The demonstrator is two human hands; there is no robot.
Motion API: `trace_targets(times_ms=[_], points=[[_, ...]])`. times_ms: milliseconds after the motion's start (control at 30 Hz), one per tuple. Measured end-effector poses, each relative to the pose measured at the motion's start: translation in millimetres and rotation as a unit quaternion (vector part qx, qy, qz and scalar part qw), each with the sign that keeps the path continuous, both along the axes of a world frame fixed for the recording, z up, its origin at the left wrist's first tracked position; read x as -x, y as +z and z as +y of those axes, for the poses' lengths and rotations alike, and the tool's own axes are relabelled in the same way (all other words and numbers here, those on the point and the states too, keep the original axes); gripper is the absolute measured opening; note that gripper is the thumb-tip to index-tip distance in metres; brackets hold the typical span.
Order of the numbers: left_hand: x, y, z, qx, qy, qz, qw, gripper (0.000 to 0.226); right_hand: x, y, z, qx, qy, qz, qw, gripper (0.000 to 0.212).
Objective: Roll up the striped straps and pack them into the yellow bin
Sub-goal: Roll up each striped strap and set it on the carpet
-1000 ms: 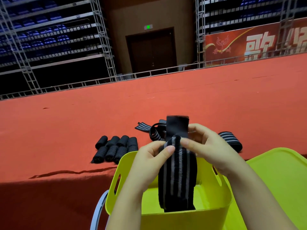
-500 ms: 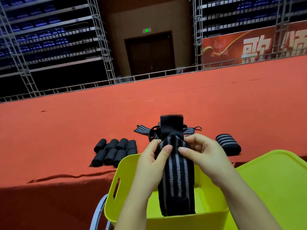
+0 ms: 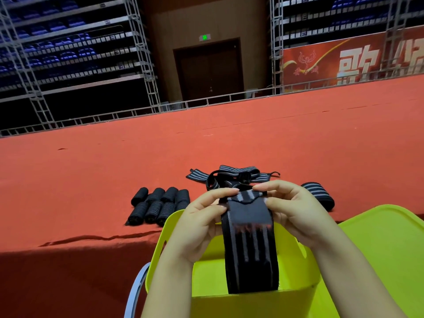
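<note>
Over red carpet (image 3: 68,180), black strap (image 3: 250,246), grey lengthwise stripes.

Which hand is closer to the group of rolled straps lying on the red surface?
Left. The left hand is just right of the rolled straps; the right hand is farther right, beyond the strap both hands pinch.

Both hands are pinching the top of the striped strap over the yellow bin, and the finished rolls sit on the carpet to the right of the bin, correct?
Not quite. In the head view the finished rolls sit left of the yellow bin, not right. Both the left hand and right hand pinch the striped strap over it.
</note>
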State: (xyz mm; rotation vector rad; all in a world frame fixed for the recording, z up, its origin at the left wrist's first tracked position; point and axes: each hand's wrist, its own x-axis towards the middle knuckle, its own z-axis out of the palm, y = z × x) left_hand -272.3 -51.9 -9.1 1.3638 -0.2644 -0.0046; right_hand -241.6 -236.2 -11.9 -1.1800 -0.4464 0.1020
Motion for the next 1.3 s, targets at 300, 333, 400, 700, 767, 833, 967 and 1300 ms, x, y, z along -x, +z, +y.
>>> trace_targets(times_ms=[300,333,400,700,767,833,967,1300], points=[[0.5,-3.0,-8.3,-0.062,0.065,-0.057,0.994,0.011,2.7,-2.5,-0.5,0.033,-0.045,-0.008,0.998,0.021],[0.2,-4.1,-8.0,-0.064,0.072,-0.067,0.993,0.011,2.6,-3.9,-3.0,0.039,-0.034,-0.005,0.999,0.023],[-0.2,-4.8,-6.1,-0.055,0.083,-0.09,0.991,0.013,2.6,-5.1,-7.1,0.079,-0.019,-0.006,0.997,0.042],[-0.7,-3.3,-7.6,-0.047,0.121,-0.14,0.982,0.043,7.4,-5.9,-1.0,0.14,-0.037,-0.092,0.985,0.032],[-2.1,-2.6,-7.1,-0.037,0.114,-0.114,0.986,0.05,7.6,-5.6,-0.4,0.124,-0.039,-0.082,0.988,0.031],[-2.3,-1.9,-5.1,-0.042,0.086,-0.082,0.992,0.049,7.9,-5.9,0.4,0.104,-0.039,-0.074,0.991,0.03],[-4.5,-9.7,-5.7,-0.103,0.034,-0.06,0.992,0.04,4.7,-8.4,1.1,0.09,-0.059,-0.08,0.991,0.031],[-9.0,-15.4,-8.1,-0.072,0.04,-0.071,0.994,0.033,5.7,-5.2,3.7,0.113,-0.081,-0.141,0.98,0.032]])
